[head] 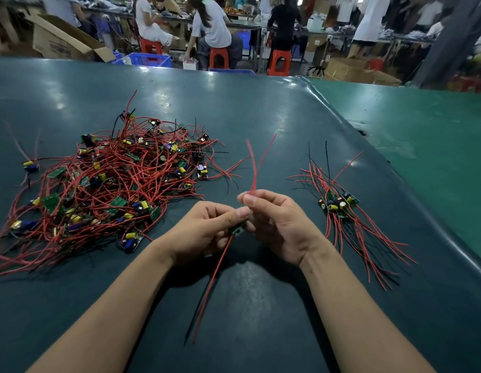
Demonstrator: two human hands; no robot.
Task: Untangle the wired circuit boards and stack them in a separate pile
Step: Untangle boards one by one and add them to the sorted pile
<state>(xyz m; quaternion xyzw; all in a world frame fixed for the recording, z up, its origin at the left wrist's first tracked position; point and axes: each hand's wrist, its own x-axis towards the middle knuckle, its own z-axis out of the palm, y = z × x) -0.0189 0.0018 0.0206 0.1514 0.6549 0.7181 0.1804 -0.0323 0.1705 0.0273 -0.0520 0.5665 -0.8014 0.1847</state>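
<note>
Left hand and right hand both pinching one small circuit board, fingers curled round it; tangled heap left; sorted pile right on counter.

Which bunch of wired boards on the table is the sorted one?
The small pile right of the right hand: wires run roughly parallel, unlike the big tangled heap.
</note>
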